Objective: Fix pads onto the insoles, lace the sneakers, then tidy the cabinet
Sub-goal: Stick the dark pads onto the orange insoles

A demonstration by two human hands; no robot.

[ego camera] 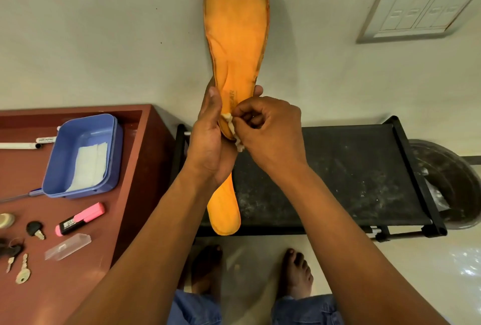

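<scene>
1. Two hands hold an orange insole upright in front of a pale wall, above a black rack shelf.
2. The left hand grips the insole's narrow middle, thumb on its front face.
3. The right hand pinches a small whitish pad against the insole's edge, fingers curled.
4. On the reddish-brown surface to the left sit a blue plastic tub with white sheets inside, a pink highlighter, a clear case and several keys.
5. A switch plate is mounted on the wall at the upper right.
</scene>
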